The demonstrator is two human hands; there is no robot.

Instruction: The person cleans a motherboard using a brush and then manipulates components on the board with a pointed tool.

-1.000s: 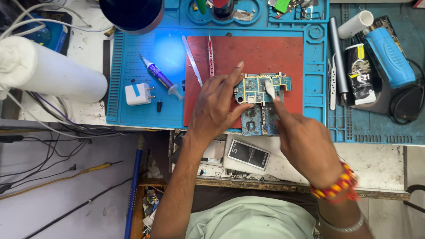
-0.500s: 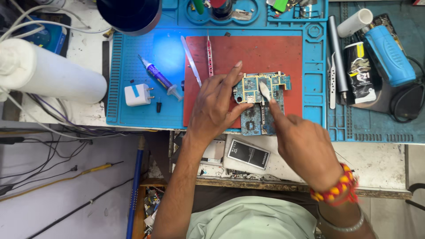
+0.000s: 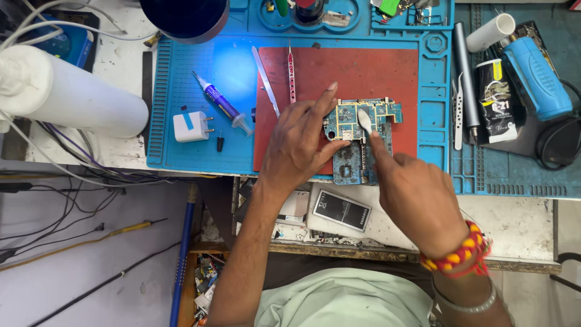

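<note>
A blue phone circuit board [image 3: 375, 115] lies on the red pad [image 3: 351, 72] of a blue work mat [image 3: 187, 145]. My left hand [image 3: 296, 148] presses on the board's left edge, fingers spread, index finger pointing up. My right hand [image 3: 411, 194] grips a small white brush [image 3: 365, 121], whose head rests on the middle of the board. A red and yellow beaded bracelet [image 3: 460, 251] circles my right wrist.
On the mat lie metal tweezers [image 3: 265, 82], a pink tool [image 3: 292, 72], a purple syringe tube [image 3: 219, 103] and a white plug adapter [image 3: 191, 127]. A white cylinder [image 3: 72, 97] lies left. A blue device [image 3: 535, 75] and tools sit right. A phone battery [image 3: 342, 210] lies below.
The brush head has shifted slightly up and left over the board between frames. My left hand stays pressed on the board.
</note>
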